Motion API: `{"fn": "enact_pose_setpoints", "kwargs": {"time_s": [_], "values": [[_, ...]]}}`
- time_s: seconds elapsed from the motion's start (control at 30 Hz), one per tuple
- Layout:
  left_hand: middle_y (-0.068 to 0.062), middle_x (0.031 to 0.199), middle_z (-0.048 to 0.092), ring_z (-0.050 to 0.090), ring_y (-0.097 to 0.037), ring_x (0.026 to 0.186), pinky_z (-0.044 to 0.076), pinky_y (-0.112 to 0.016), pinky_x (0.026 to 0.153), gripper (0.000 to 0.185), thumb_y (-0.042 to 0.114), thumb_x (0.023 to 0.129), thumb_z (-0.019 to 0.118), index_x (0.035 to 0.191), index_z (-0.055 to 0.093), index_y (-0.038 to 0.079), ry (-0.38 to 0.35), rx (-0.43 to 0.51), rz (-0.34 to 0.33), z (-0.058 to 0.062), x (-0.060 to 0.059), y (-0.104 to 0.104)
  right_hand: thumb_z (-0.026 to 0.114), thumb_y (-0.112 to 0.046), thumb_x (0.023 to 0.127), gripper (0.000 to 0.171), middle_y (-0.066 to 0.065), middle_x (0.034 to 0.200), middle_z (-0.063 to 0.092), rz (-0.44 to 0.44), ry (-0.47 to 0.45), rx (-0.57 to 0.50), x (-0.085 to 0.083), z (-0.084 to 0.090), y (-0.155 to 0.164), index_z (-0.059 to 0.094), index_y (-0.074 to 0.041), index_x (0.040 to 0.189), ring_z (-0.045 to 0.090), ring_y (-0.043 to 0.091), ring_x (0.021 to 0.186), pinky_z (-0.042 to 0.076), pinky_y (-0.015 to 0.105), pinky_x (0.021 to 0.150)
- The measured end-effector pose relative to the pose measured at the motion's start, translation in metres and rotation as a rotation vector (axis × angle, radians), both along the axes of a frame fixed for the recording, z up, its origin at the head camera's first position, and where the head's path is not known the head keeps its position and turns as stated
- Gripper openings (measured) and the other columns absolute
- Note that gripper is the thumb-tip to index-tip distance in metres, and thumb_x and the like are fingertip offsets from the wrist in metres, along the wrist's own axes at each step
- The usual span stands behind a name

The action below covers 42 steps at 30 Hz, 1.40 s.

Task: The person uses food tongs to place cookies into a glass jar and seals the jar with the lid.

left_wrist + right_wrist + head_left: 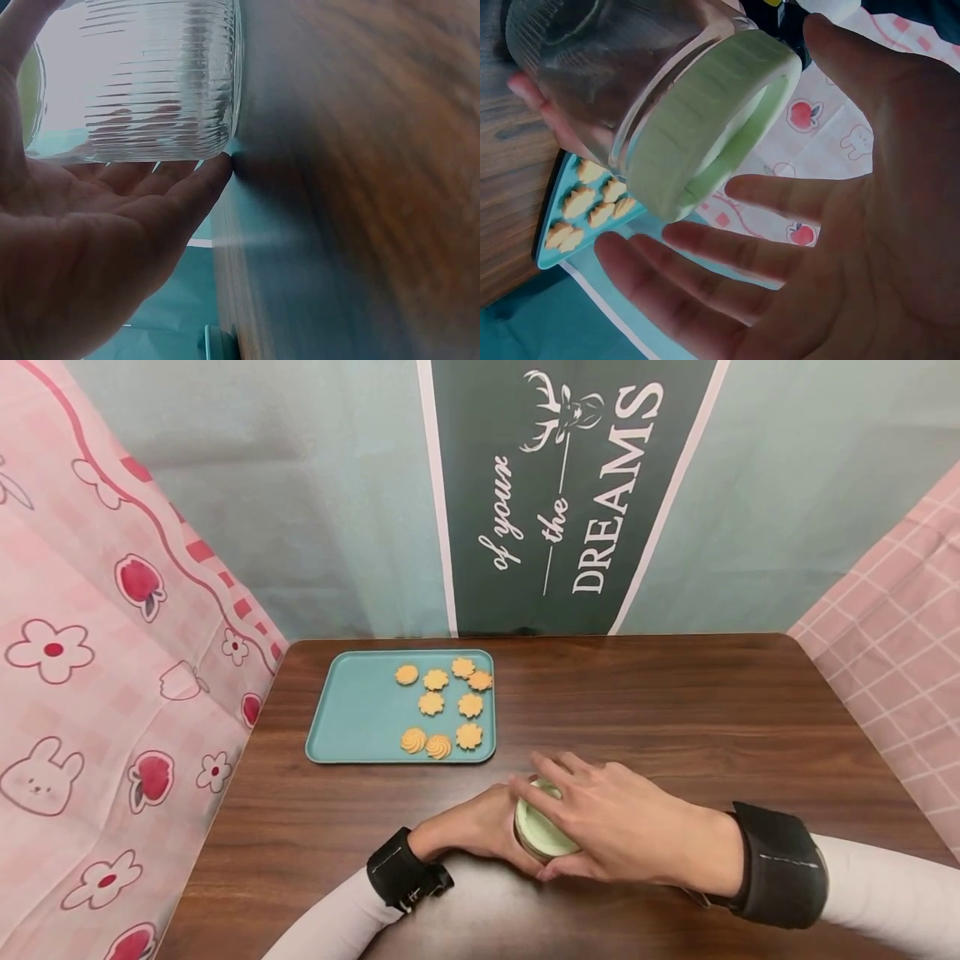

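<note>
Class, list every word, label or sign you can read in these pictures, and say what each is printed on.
"of your": white script on the dark green backdrop banner.
"the": white script on that banner.
"DREAMS": white capitals on that banner, beneath a white deer-head emblem.
The ribbed glass jar and its pale green lid show no writing.

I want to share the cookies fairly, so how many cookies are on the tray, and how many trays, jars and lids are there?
Cookies on the tray: 9
Teal tray: 1
Ribbed glass jar, held by the left hand: 1
Pale green lid on the jar, with the right hand over it: 1
Total: 12 things
</note>
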<state>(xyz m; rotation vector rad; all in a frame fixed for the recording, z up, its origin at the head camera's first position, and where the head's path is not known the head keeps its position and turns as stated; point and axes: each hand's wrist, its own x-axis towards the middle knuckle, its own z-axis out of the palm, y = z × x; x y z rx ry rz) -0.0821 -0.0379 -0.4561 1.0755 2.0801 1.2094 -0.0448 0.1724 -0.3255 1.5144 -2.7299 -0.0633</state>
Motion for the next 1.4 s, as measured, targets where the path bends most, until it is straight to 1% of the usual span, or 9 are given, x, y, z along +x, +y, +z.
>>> {"fn": "enact_pose_setpoints", "kwargs": {"time_s": [0.13,0.3,0.4,0.5,0.6,0.77,0.83,1.17,1.4], "values": [[0.012,0.122,0.064,0.062,0.003,0.105,0.052,-0.017,0.092,0.087,0.034,0.072,0.099,0.142,0.050,0.017,0.007,-0.024,0.004,-0.0001,0.0007,-0.0004,0.063,-0.074,0.092,0.086,0.011,0.135,0.062,0.020,-0.037,0.040,-0.0017,-0.0014,-0.0002,0.052,-0.015,0.153,0.067,0.028,0.109,0.057,0.033,0.057],[0.010,0.121,0.064,0.062,0.003,0.103,0.053,-0.016,0.090,0.088,0.035,0.071,0.100,0.141,0.049,0.016,0.022,-0.033,0.001,0.0006,0.0014,0.0000,0.077,-0.060,0.091,0.080,0.008,0.131,0.061,0.049,-0.068,0.051,-0.0023,-0.0028,-0.0008,0.053,-0.014,0.151,0.065,0.024,0.109,0.056,0.030,0.058],[0.009,0.121,0.064,0.063,0.003,0.104,0.053,-0.016,0.091,0.085,0.034,0.071,0.100,0.140,0.052,0.016,0.015,-0.028,0.007,0.0009,0.0016,-0.0004,0.083,-0.053,0.087,0.078,0.006,0.128,0.060,0.075,-0.067,0.042,-0.0023,-0.0033,-0.0008,0.054,-0.015,0.149,0.063,0.021,0.107,0.056,0.029,0.060],[0.009,0.123,0.065,0.062,0.003,0.104,0.053,-0.016,0.092,0.084,0.033,0.071,0.101,0.139,0.055,0.015,0.010,-0.021,0.011,0.0003,0.0015,-0.0003,0.088,-0.048,0.084,0.079,0.004,0.130,0.059,0.111,-0.054,0.039,-0.0027,-0.0034,-0.0001,0.055,-0.015,0.148,0.060,0.019,0.109,0.058,0.029,0.065],[0.008,0.123,0.065,0.062,0.003,0.105,0.052,-0.016,0.092,0.083,0.032,0.070,0.101,0.138,0.057,0.014,0.027,-0.021,0.009,0.0003,0.0014,-0.0005,0.091,-0.044,0.082,0.080,0.003,0.133,0.058,0.150,-0.045,0.041,-0.0043,-0.0033,0.0005,0.054,-0.016,0.148,0.059,0.018,0.111,0.059,0.028,0.070],[0.007,0.123,0.065,0.061,0.003,0.105,0.052,-0.014,0.092,0.080,0.031,0.071,0.101,0.136,0.058,0.015,0.061,-0.031,-0.005,0.0012,0.0012,-0.0006,0.092,-0.041,0.081,0.082,0.004,0.137,0.057,0.183,-0.044,0.052,-0.0062,-0.0027,0.0014,0.053,-0.017,0.148,0.057,0.019,0.115,0.060,0.030,0.078],[0.007,0.123,0.065,0.061,0.003,0.105,0.052,-0.014,0.091,0.080,0.032,0.071,0.101,0.136,0.058,0.015,0.060,-0.032,-0.006,0.0013,0.0011,-0.0006,0.092,-0.041,0.080,0.082,0.004,0.138,0.057,0.187,-0.046,0.055,-0.0066,-0.0026,0.0016,0.053,-0.016,0.148,0.057,0.019,0.115,0.060,0.031,0.080],[0.007,0.122,0.065,0.061,0.003,0.104,0.052,-0.015,0.091,0.080,0.031,0.070,0.101,0.136,0.059,0.015,0.059,-0.027,-0.003,0.0010,0.0013,-0.0003,0.090,-0.041,0.083,0.082,0.005,0.141,0.056,0.182,-0.079,0.062,-0.0080,-0.0001,0.0027,0.051,-0.016,0.151,0.057,0.020,0.119,0.061,0.031,0.080],[0.008,0.122,0.064,0.060,0.003,0.104,0.051,-0.014,0.091,0.083,0.037,0.070,0.101,0.137,0.058,0.015,0.105,-0.064,-0.005,-0.0004,0.0005,0.0001,0.090,-0.041,0.083,0.083,0.004,0.141,0.055,0.161,-0.078,0.058,-0.0063,0.0024,0.0031,0.051,-0.017,0.151,0.058,0.020,0.119,0.061,0.034,0.083]]}}
